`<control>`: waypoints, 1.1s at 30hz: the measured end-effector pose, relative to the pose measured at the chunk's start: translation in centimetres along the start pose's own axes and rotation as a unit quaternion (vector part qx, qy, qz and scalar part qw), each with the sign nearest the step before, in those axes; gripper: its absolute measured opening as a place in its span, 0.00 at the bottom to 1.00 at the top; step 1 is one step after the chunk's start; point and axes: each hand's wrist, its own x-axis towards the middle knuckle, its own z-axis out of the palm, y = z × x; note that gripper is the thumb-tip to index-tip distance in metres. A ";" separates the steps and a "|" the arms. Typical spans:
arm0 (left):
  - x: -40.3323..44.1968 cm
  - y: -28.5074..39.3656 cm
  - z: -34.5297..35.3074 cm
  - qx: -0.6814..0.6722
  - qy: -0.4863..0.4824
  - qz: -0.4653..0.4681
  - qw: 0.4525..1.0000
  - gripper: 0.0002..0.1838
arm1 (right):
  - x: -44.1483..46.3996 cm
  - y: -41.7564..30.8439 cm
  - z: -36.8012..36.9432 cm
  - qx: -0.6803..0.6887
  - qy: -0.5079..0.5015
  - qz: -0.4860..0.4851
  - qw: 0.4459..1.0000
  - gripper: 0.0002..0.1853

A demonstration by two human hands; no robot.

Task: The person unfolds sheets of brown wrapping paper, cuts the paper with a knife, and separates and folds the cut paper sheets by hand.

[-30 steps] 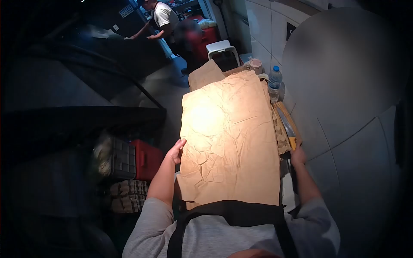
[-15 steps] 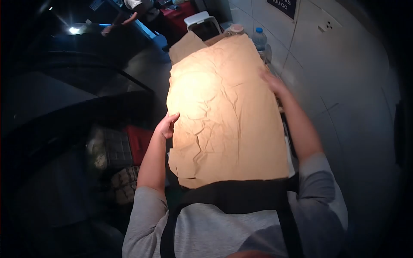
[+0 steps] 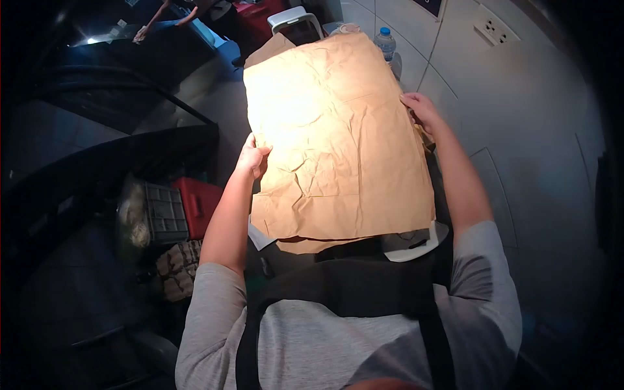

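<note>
A large creased sheet of brown paper spreads out in front of my body, glaringly lit on its upper left. My left hand grips its left edge, the thumb lying on top and the fingers underneath. At the right edge, my right hand pinches the paper between thumb and fingers. More brown paper shows beneath it at the near edge and the far left corner. What supports the sheet is mostly hidden.
A blue-capped plastic bottle stands beyond the far right corner. A white-framed chair back is behind. A grey crate and red box sit at left; a wall socket is at right. Another person's arm shows far left.
The paper has shifted away from my body, uncovering a white-edged object near me. My right hand, blurred and with fingers extended before, now grips the paper's edge. My left hand has moved farther forward.
</note>
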 end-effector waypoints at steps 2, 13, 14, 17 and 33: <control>0.1 -0.3 -0.3 -0.017 -0.024 0.034 0.999 0.29 | -2.7 -1.2 -0.4 0.000 -0.059 0.025 0.998 0.22; -0.5 3.6 -1.1 -0.048 -0.138 0.092 0.985 0.28 | -7.0 -3.0 2.0 0.158 -0.094 -0.063 0.981 0.22; -0.2 3.7 -1.2 -0.028 -0.129 0.108 0.985 0.28 | -7.1 -2.8 1.9 0.149 -0.083 -0.074 0.983 0.21; 0.8 3.4 -0.8 0.019 -0.100 0.139 0.985 0.26 | -6.9 -1.1 1.9 0.205 -0.078 -0.064 0.973 0.22; -0.5 4.3 -1.9 0.052 -0.171 0.129 0.975 0.12 | -4.8 3.1 -0.5 0.235 -0.197 -0.168 0.937 0.09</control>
